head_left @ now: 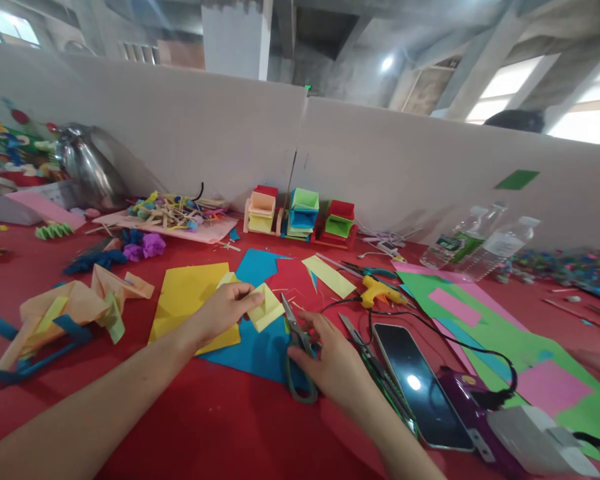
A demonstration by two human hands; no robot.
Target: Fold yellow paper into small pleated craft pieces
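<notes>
My left hand pinches a small folded piece of pale yellow paper between thumb and fingers. Close to its right edge are the blades of a pair of scissors, pointing away from me. My right hand has its fingers around the grey-green scissor handles. Below both hands lie a blue sheet and a yellow sheet. A red paper piece with thin scraps on it sits just beyond the scissors, beside a pale yellow strip.
A phone, a utility knife and a yellow glue gun with a cord lie right. Folded-paper models line the back wall. Bottles stand behind green sheets. An orange paper model is at left, a metal jug behind.
</notes>
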